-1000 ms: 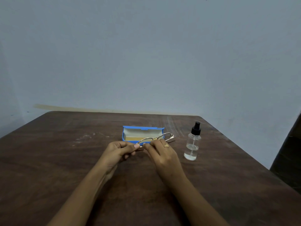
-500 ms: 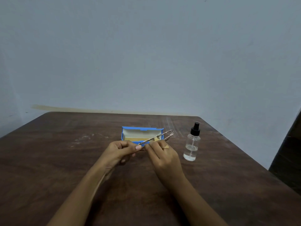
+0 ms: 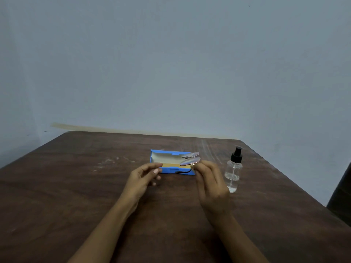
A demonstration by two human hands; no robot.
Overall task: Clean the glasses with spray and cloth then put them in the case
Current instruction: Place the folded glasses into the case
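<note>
Holding the glasses [image 3: 190,160] by one end, the right hand [image 3: 209,178] pinches the frame between its fingers [image 3: 197,168] just above the right end of the open blue case [image 3: 171,163], with both lenses tilted up and a dark temple arm curving down across the case's front wall. The left hand [image 3: 144,176] hovers just in front of the case's left half, its fingers loosely curled and holding nothing. A clear spray bottle [image 3: 234,170] with a black top stands upright on the brown bench [image 3: 76,186], just right of the right hand
</note>
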